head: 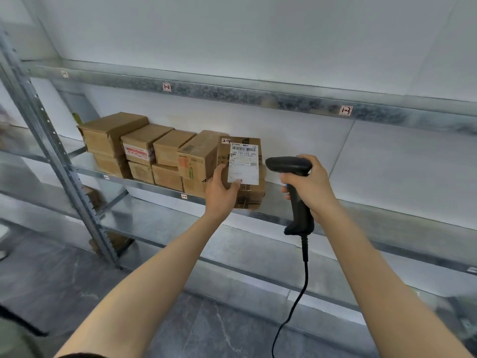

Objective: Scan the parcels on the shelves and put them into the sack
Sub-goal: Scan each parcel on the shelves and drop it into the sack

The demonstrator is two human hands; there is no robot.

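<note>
1. Head view: looks down along two bare forearms toward a galvanised grey metal shelf rack (232, 93) set against a white wall.
2. The left hand (222, 192) grips a brown cardboard parcel (251, 196). Thumb lies on the btm-left corner of its white printed shipping label (244, 164), and the fingers wrap the parcel's left edge.
3. The parcel stands upright, label facing the camera, at the front edge of the middle shelf, at the right end of the row. Can't tell whether its base rests on the shelf or is lifted clear.
4. A small white tag handwritten "2-4" (226, 141) sits at the parcel's top-left corner.
5. The right hand (309, 187) is clenched round the handle of a black plastic pistol-shaped barcode scanner (289, 165). Its head points left at the label, near but apart.
6. A black cable (305, 280) hangs from the handle base & runs out of the btm of the frame.
7. Just left of the held parcel is a two-layer stack of plain brown cardboard boxes (144, 151), some w/ red-and-white stickers.
8. Small shelf tags: "1-2" (166, 87) & "1-3" (346, 110) on the upper beam, another tag (184, 196) on the middle shelf edge.
9. A perforated grey steel upright post (51, 151) stands at left, w/ dark grey marbled floor tiles (64, 280) below.
</note>
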